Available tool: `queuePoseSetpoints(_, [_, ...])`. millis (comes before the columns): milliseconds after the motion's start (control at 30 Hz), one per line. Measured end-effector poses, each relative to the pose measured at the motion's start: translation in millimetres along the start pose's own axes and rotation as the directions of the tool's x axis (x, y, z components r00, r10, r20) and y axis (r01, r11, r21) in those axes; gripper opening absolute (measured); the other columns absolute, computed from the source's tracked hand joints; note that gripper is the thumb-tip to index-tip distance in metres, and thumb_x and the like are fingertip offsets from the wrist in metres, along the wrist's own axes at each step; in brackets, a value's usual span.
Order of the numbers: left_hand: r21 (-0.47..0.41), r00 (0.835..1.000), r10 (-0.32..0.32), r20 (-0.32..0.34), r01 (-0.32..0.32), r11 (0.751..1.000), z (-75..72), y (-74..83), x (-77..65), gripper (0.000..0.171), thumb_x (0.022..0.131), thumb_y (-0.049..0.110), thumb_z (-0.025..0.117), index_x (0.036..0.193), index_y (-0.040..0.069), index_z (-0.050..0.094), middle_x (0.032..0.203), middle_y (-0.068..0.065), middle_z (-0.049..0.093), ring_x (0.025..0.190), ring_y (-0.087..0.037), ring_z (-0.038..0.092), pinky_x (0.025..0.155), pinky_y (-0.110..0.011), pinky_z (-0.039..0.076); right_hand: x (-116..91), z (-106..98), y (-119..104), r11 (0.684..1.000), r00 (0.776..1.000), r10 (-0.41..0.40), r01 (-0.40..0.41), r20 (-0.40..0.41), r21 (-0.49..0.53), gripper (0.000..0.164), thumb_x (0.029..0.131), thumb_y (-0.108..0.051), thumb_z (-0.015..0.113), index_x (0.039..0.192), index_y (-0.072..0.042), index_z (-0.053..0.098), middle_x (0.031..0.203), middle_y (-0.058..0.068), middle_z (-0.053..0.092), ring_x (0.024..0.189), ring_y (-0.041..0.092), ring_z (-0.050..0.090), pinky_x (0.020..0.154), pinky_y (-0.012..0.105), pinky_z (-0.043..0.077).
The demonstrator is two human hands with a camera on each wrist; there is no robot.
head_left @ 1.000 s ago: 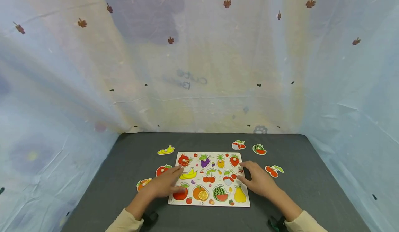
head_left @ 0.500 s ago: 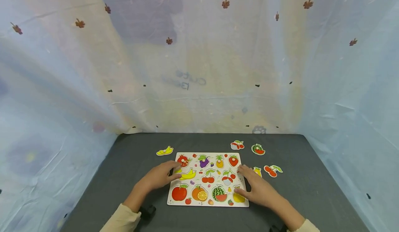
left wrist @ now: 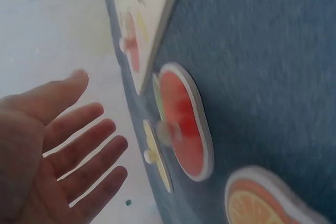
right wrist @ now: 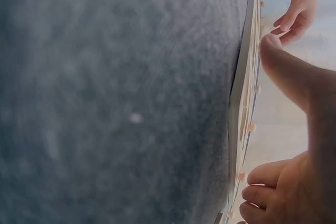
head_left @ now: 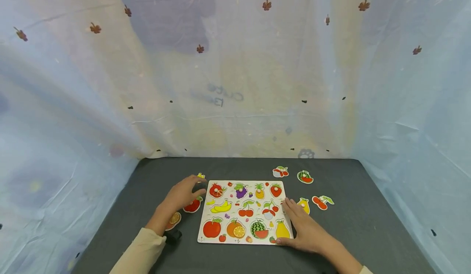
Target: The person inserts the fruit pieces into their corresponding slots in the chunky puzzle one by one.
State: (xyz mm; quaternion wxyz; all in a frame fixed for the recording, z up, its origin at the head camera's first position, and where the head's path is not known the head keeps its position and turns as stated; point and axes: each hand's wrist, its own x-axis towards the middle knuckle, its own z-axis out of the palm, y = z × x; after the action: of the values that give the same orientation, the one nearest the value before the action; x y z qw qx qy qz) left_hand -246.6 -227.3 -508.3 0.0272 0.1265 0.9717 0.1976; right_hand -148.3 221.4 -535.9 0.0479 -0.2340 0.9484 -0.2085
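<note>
Yellow and white-rimmed, a knobbed fruit piece [head_left: 200, 176] lies left of a white fruit-printed board [head_left: 235, 211], by the spread left hand [head_left: 183, 193], whose apparent reach calls next for a pinch, the right hand [head_left: 306, 230] spread at the board's edge.

The puzzle board [head_left: 255, 213] looks like smooth wood, the table covering [head_left: 239, 261] matt cloth, the curtain [head_left: 254, 73] faintly glossy plastic.

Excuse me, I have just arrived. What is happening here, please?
Someone is working at a puzzle board. The left hand, open and empty, is near the loose bananas; the right hand is at the board's right edge. Four pieces sit in the top row; seven others lie around it.
</note>
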Motion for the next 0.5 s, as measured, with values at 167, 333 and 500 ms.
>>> queuePoseSetpoints(167, [0.051, 0.999, -0.027, -0.027, 0.028, 0.998, -2.2, -13.2, 11.4, 0.052, 0.102, 0.037, 0.076, 0.146, 0.011, 0.065, 0.149, -0.017, 0.06, 0.135, -0.04, 0.059, 0.106, -0.064, 0.052, -1, 0, -1, 1.0, 1.0, 0.016, -0.016, 0.015, 0.001, 0.129, 0.08, -0.083, 0.075, 0.169, -0.001, 0.028, 0.176, 0.018, 0.025, 0.162, 0.04, 0.026, 0.126, 0.061, 0.03])
queuePoseSetpoints(333, [0.079, 0.998, -0.041, -0.043, 0.044, 0.996, -2.9, -24.0, 20.5, 0.049, 0.103, 0.032, 0.076, 0.144, 0.01, 0.066, 0.148, -0.019, 0.06, 0.136, -0.042, 0.058, 0.107, -0.064, 0.051, -3, -3, -5, 0.999, 0.997, 0.045, -0.047, 0.056, 0.028, 0.129, 0.081, -0.078, 0.078, 0.169, 0.0, 0.025, 0.177, 0.02, 0.022, 0.163, 0.041, 0.023, 0.127, 0.063, 0.028])
queuePoseSetpoints(500, [0.083, 0.997, -0.057, -0.057, 0.061, 0.995, -3.4, -32.4, 28.6, 0.043, 0.101, 0.028, 0.078, 0.139, 0.008, 0.07, 0.14, -0.018, 0.064, 0.13, -0.039, 0.062, 0.105, -0.062, 0.053, -5, -7, -9, 0.998, 0.996, 0.046, -0.049, 0.075, 0.033, 0.127, 0.083, -0.076, 0.078, 0.169, 0.002, 0.026, 0.177, 0.02, 0.021, 0.162, 0.042, 0.022, 0.127, 0.064, 0.027])
